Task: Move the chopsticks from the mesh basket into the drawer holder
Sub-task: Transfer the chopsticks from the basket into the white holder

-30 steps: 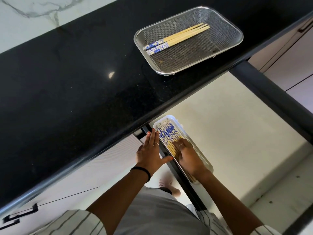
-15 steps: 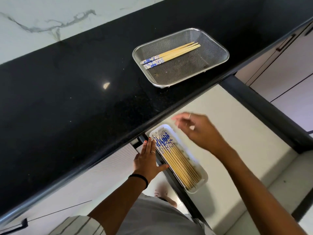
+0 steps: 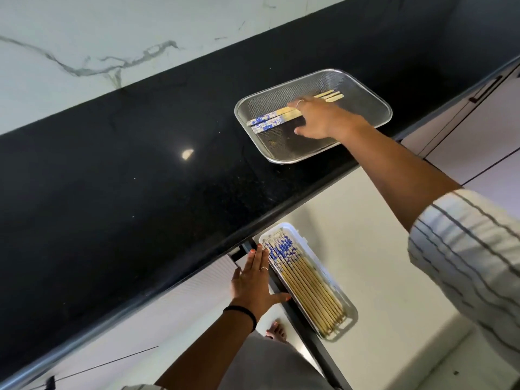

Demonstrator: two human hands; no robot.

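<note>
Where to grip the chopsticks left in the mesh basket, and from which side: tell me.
Grip the chopsticks at mid-length on the plain wood, from above. They lie flat, side by side on the mesh basket floor, so fingers and thumb can pinch the bundle across its width. The right hand already reaches there.

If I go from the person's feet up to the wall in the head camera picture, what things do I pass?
Bare foot → left hand → black countertop → mesh basket → marble wall.
</note>
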